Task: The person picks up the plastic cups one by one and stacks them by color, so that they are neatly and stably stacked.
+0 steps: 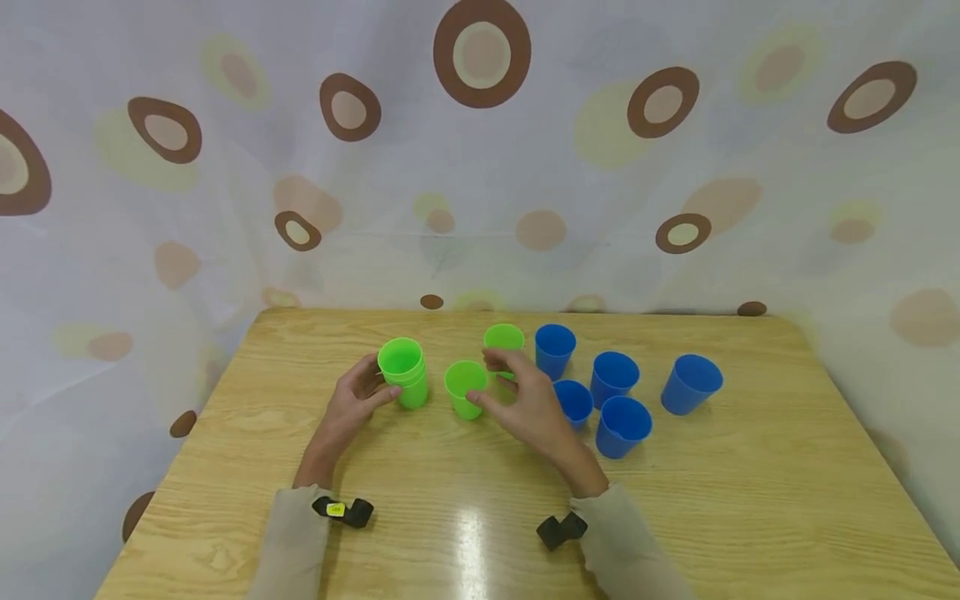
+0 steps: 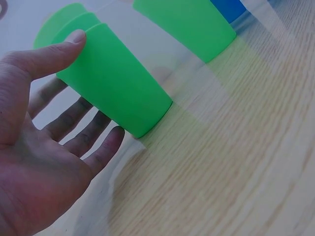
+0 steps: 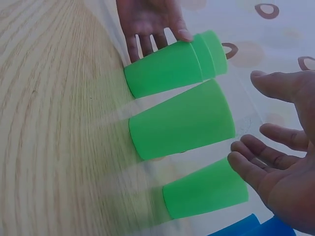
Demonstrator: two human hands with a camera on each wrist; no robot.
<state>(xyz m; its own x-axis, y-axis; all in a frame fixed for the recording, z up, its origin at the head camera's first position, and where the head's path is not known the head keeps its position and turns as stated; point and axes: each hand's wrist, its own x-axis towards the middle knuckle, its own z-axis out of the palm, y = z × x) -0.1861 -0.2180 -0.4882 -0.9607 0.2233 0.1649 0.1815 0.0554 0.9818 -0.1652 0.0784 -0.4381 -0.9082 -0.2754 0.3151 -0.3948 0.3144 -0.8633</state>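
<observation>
Holding loosely, the L hand (image 1: 356,394) is grasping the nested green stack (image 1: 409,385), thumb nr. the rim & fingers round the other side; the stack's standing on the table (image 1: 420,483), approx. 9 o'clock of the single green cup (image 1: 462,385). R hand (image 1: 531,407) is hovering approx. 4 o'clock of that cup, thumb & fingers parted, gripping nothing. Rear green cup (image 1: 504,337) is sitting at 1 o'clock, blue cups (image 1: 613,375) around 3. Step in hand's prob. nesting greens; next move's prob. calling for R fingers closing round the single cup, lifting it clear & lowering it straight into the stack.
</observation>
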